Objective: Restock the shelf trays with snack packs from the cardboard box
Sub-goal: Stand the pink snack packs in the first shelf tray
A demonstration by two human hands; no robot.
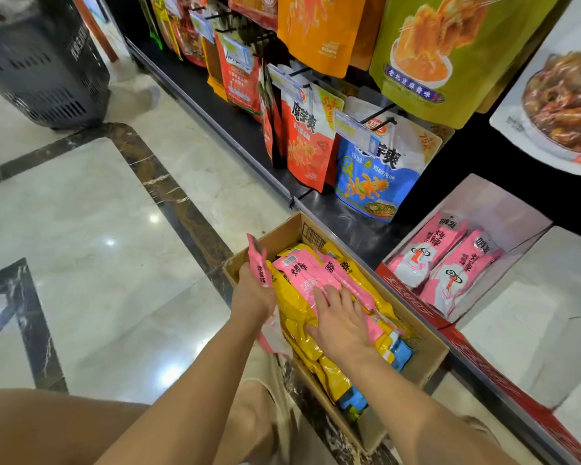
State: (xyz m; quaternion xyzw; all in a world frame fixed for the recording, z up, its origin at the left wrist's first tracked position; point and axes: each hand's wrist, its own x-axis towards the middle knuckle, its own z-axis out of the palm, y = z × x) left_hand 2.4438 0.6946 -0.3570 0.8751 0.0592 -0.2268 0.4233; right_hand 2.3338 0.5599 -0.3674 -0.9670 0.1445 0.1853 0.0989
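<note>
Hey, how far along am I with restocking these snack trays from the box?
Done: two rows of pink packs lie in the shelf tray, with room left. In hand: your left hand grips a pink handful, and your right hand lies flat on more in the cardboard box. Left: the box holds plenty of pink and yellow packs, and the neighbouring tray shows none.

Left hand (254,290) grips pink packs (259,263) over the cardboard box (426,357); right hand (341,322) lies flat on the packs inside; shelf tray (503,203) far right.
</note>
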